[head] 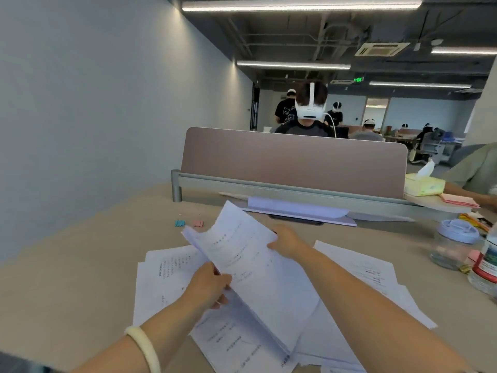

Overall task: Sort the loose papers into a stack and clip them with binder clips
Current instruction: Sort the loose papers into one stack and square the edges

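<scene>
Left hand (208, 285) grips the held sheaf of papers (250, 262) on its left long edge, fingers curled round it, thumb on top. Right hand (287, 242) pinches the opposite edge; the fingers go behind the sheets, so I can't see how far they wrap. The sheaf is lifted off the desk (67, 278) and tilted, its far corner pointing toward the desk's back edge. Loose papers lie flat under and beside it: some left (166, 267), some right (371, 267), overlapping, near my front edge. Blue binder clip (180, 223) and pink binder clip (198, 223) sit just beside each other, toward the back edge, left of the sheaf. Pale bracelet (144, 345) on my left wrist. Divider panel (293, 160) along the back edge. Lidded clear jar (454, 243) and bottle (486, 265) at the right edge.
</scene>
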A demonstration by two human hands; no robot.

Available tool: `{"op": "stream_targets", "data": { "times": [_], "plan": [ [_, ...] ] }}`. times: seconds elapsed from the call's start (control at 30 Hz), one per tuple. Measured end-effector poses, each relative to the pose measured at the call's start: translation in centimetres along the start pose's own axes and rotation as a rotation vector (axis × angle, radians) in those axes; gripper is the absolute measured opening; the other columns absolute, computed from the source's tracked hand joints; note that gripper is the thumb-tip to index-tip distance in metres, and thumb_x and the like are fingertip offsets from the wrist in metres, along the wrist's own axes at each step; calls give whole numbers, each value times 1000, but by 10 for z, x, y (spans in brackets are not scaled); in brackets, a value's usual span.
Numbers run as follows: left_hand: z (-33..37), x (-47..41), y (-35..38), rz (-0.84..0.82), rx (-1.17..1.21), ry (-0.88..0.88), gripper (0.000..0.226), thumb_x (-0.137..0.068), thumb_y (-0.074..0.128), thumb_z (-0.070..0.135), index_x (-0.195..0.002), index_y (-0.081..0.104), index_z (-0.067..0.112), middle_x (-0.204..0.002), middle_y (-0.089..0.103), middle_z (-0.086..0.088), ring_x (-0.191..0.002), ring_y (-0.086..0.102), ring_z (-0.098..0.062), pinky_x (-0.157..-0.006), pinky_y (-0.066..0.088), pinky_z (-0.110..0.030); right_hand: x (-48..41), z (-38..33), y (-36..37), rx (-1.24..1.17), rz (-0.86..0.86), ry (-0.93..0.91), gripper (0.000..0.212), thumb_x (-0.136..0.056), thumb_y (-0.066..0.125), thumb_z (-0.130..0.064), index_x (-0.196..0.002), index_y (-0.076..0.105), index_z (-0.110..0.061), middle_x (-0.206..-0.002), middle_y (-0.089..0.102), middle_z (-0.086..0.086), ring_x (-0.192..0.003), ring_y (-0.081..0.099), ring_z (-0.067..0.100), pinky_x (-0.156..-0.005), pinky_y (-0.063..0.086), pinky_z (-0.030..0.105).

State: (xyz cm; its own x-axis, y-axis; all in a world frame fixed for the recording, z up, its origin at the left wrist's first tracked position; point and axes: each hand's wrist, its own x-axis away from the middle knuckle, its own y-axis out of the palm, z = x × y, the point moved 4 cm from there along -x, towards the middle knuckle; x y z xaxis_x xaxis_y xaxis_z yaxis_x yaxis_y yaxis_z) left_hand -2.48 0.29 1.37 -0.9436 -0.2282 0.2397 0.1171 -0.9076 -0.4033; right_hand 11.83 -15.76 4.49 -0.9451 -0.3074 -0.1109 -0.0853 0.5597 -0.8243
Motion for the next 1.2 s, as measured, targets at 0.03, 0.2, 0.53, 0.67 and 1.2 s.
{"op": "stream_targets", "data": {
  "times": [0.03, 0.2, 0.53, 0.67, 1.2],
  "plan": [
    [-5, 1, -3, -62, -75, -35, 15, -93, 52, 23, -89, 54, 9, -75, 64, -4, -46, 58, -12, -41, 41, -19, -5, 0, 7, 71, -65, -1, 41, -86, 62, -6, -126, 55, -5, -132, 56, 13, -118, 54, 28, -91, 44, 28],
    [-24, -5, -34, -55, -829, -54, 39, -81, 57, 55, -91, 57, 17, -94, 62, 0, -88, 61, -15, -71, 46, -23, -12, 17, 31, 213, -236, 71, 39, -87, 56, -5, -125, 51, -4, -132, 52, 14, -106, 52, 25, -78, 38, 26],
    [-54, -15, -41, -120, -1078, -78, 110, -64, 53, 78, -148, 16, 17, -155, 16, -9, -140, 22, -31, -110, 32, -43, 0, 27, 32, 194, -420, 226, 72, -82, 68, -33, -142, 34, -17, -145, 41, 1, -132, 40, 23, -103, 32, 32],
    [-57, -17, -41, -110, -1012, -66, 111, -63, 56, 77, -149, 15, 18, -158, 9, -7, -143, 15, -32, -113, 28, -44, 4, 30, 28, 167, -424, 244, 67, -81, 70, -32, -138, 38, -19, -143, 41, -1, -122, 41, 19, -94, 30, 28],
    [-35, -18, -39, -28, -817, 46, 121, -63, 68, 68, -151, 1, 20, -160, 7, -6, -145, 19, -26, -117, 25, -39, 60, 54, -27, -153, -50, 308, 47, -88, 61, -23, -132, 52, -11, -123, 61, 9, -98, 58, 24, -79, 45, 29]
  ]
}}
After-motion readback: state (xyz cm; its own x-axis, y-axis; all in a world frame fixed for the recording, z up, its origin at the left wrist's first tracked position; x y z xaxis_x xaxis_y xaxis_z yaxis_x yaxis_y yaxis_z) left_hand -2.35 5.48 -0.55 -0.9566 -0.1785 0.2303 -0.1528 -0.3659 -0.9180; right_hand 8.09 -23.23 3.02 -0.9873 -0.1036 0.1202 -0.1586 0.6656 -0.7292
